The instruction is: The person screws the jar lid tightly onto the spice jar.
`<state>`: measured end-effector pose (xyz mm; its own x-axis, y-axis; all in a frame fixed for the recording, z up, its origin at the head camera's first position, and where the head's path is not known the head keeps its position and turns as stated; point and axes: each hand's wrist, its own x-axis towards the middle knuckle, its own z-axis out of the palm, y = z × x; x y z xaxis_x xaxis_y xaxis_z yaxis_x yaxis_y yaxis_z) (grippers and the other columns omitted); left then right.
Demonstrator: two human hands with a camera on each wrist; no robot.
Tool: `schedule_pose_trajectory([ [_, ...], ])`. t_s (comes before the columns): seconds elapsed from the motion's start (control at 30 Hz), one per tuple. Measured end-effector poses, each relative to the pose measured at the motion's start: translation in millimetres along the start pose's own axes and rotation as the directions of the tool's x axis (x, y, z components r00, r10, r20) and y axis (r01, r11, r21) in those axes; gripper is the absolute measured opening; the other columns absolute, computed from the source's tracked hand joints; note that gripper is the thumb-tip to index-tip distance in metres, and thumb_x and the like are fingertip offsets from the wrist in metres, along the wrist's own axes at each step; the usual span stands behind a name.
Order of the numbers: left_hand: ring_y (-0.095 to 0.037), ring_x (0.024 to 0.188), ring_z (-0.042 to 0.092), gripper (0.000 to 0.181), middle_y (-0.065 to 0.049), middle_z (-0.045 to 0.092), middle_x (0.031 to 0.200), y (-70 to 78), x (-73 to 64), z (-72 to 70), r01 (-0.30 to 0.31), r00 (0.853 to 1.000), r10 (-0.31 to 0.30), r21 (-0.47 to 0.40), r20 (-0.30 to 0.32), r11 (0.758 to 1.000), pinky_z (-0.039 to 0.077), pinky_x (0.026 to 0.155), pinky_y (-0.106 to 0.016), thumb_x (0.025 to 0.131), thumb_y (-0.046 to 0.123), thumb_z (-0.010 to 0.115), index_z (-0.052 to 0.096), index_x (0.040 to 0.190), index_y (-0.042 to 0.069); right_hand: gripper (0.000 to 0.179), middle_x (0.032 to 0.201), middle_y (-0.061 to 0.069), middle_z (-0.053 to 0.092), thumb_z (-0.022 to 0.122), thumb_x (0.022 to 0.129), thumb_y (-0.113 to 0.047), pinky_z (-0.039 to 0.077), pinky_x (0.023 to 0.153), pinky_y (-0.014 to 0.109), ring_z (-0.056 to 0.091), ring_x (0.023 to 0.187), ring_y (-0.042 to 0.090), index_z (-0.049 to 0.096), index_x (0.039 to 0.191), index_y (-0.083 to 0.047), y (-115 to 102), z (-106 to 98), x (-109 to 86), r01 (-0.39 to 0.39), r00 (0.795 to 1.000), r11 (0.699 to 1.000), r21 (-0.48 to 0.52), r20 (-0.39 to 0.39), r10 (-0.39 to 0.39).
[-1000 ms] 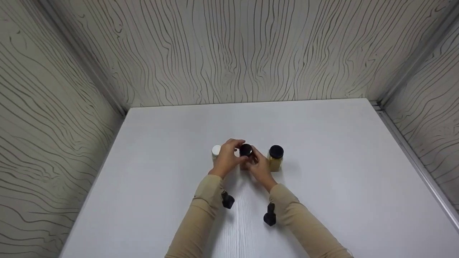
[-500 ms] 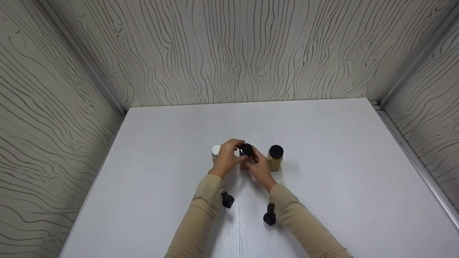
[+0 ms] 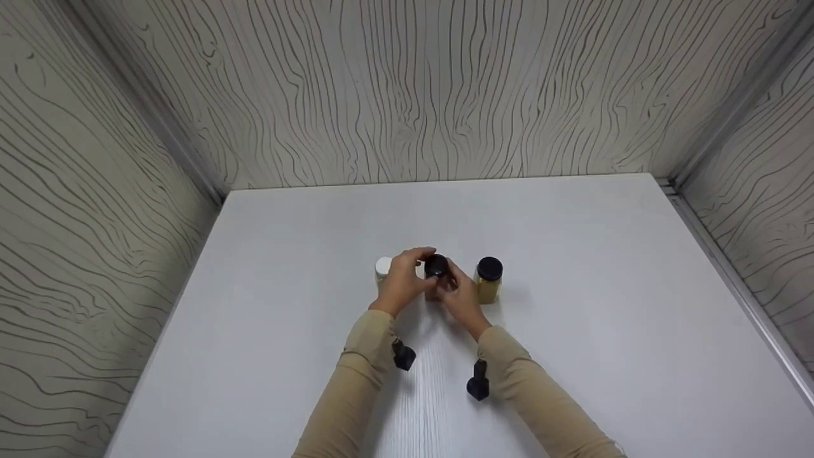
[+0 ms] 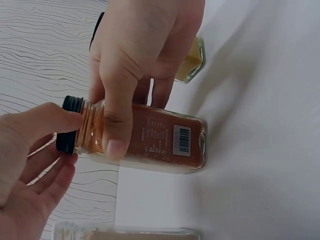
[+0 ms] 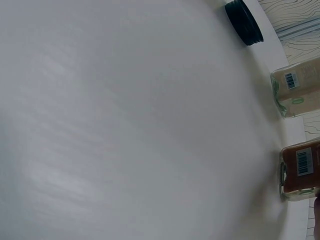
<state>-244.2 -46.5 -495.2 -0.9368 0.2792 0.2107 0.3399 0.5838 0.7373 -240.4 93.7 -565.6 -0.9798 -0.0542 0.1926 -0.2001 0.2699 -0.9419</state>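
Note:
My left hand (image 3: pixel 400 283) pinches the black cap (image 4: pixel 69 125) of a glass spice jar between thumb and fingers. Screw threads show just below that cap. The spice jar (image 4: pixel 165 137), square and filled with reddish-brown powder, stands upright on the table, and my right hand (image 3: pixel 464 302) grips its body, thumb across the front. Left of it stands a second jar (image 5: pixel 300 90) with pale powder; its threaded neck is bare in the left wrist view. To the right is a jar of yellow powder (image 3: pixel 488 291) with a black lid. Only a fingertip of my right hand enters the right wrist view.
A loose black cap (image 5: pixel 244 22) rests on the white table (image 3: pixel 572 356) beyond the pale jar, hidden in the head view. Wood-patterned panels (image 3: pixel 407 95) wall the table at the back and both sides. Black wrist cameras (image 3: pixel 478 381) hang beneath my sleeves.
Both hands keep their places on the reddish-brown jar. The glint on its black cap shifts a little; the other jars stay where they were.

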Motion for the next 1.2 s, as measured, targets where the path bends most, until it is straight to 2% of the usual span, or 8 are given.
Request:
schedule_pose_trajectory([
  [0.1, -0.029, 0.115, 0.061, 0.048, -0.018, 0.065, 0.123, 0.8, 0.5, 1.7, 0.017, 1.000, -0.017, 0.023, 0.005, 1.000, 0.054, 0.099, -0.039, 0.081, 0.009, 0.076, 0.060, 0.126, 0.000, 0.062, 0.142, 0.034, 0.043, 0.062, 0.081, 0.011, 0.044, 0.109, 0.051, 0.047, 0.131, 0.046, 0.039, 0.139, 0.015, -2.3, -1.2, -0.8, -0.016, 1.000, 1.000, 0.016, 0.010, 0.015],
  [0.2, -0.029, 0.113, 0.062, 0.049, -0.017, 0.066, 0.121, 0.6, 1.5, 3.3, 0.009, 1.000, -0.009, 0.029, -0.006, 1.000, 0.054, 0.098, -0.038, 0.081, 0.012, 0.077, 0.060, 0.126, 0.001, 0.064, 0.143, 0.035, 0.041, 0.061, 0.080, 0.013, 0.042, 0.110, 0.052, 0.045, 0.132, 0.047, 0.037, 0.139, 0.016, -4.3, -1.6, -1.0, -0.025, 1.000, 0.999, 0.029, 0.018, 0.024],
  [0.33, -0.030, 0.109, 0.064, 0.048, -0.019, 0.065, 0.118, -1.2, 2.1, 4.2, -0.023, 0.998, 0.023, -0.003, -0.050, 1.000, 0.056, 0.096, -0.038, 0.079, 0.008, 0.078, 0.061, 0.123, -0.002, 0.065, 0.143, 0.036, 0.040, 0.062, 0.080, 0.013, 0.041, 0.110, 0.053, 0.044, 0.133, 0.047, 0.036, 0.139, 0.018, -4.0, -1.2, -0.6, -0.016, 1.000, 1.000, 0.021, 0.020, 0.015],
  [0.5, -0.029, 0.106, 0.064, 0.048, -0.018, 0.063, 0.113, -1.4, 2.5, 3.7, -0.022, 0.997, 0.022, 0.003, -0.075, 1.000, 0.057, 0.094, -0.035, 0.077, 0.008, 0.079, 0.062, 0.121, -0.002, 0.065, 0.144, 0.035, 0.040, 0.063, 0.080, 0.012, 0.041, 0.111, 0.053, 0.043, 0.134, 0.046, 0.036, 0.139, 0.016, -3.1, -0.8, -0.3, -0.022, 1.000, 1.000, 0.019, 0.015, 0.022],
  [0.67, -0.028, 0.106, 0.065, 0.048, -0.017, 0.065, 0.113, -1.3, 2.2, 2.6, -0.033, 0.997, 0.034, 0.020, -0.071, 0.999, 0.058, 0.090, -0.037, 0.077, 0.006, 0.079, 0.062, 0.121, -0.001, 0.065, 0.143, 0.034, 0.042, 0.065, 0.080, 0.010, 0.043, 0.110, 0.052, 0.045, 0.133, 0.045, 0.038, 0.139, 0.015, -1.5, -0.5, -0.5, -0.028, 1.000, 1.000, 0.006, 0.008, 0.028],
  [0.8, -0.030, 0.107, 0.065, 0.048, -0.019, 0.063, 0.115, -0.7, 2.4, 2.3, -0.040, 0.997, 0.038, -0.027, -0.074, 0.999, 0.057, 0.094, -0.035, 0.076, 0.001, 0.078, 0.061, 0.121, -0.003, 0.063, 0.142, 0.033, 0.045, 0.066, 0.081, 0.008, 0.044, 0.109, 0.052, 0.047, 0.131, 0.045, 0.041, 0.138, 0.014, -0.8, -0.8, 0.1, -0.021, 1.000, 1.000, -0.017, -0.002, 0.020],
  [0.97, -0.031, 0.109, 0.066, 0.049, -0.021, 0.063, 0.117, -0.1, 1.0, 0.9, -0.029, 0.997, 0.027, -0.035, -0.075, 0.999, 0.057, 0.096, -0.033, 0.077, 0.001, 0.078, 0.060, 0.122, -0.004, 0.063, 0.142, 0.034, 0.044, 0.066, 0.082, 0.006, 0.044, 0.109, 0.050, 0.048, 0.131, 0.045, 0.040, 0.138, 0.015, -2.0, -0.6, 0.4, -0.026, 1.000, 1.000, -0.006, -0.010, 0.026],
  [1.2, -0.031, 0.108, 0.066, 0.048, -0.021, 0.065, 0.120, -0.8, -1.0, -0.9, -0.011, 0.997, 0.009, -0.036, -0.072, 0.999, 0.058, 0.092, -0.037, 0.079, 0.004, 0.076, 0.059, 0.123, -0.004, 0.064, 0.139, 0.036, 0.046, 0.070, 0.083, 0.001, 0.048, 0.104, 0.050, 0.052, 0.126, 0.045, 0.039, 0.136, 0.018, -0.5, -0.2, 1.0, 0.000, 1.000, 1.000, -0.015, -0.013, 0.000],
])
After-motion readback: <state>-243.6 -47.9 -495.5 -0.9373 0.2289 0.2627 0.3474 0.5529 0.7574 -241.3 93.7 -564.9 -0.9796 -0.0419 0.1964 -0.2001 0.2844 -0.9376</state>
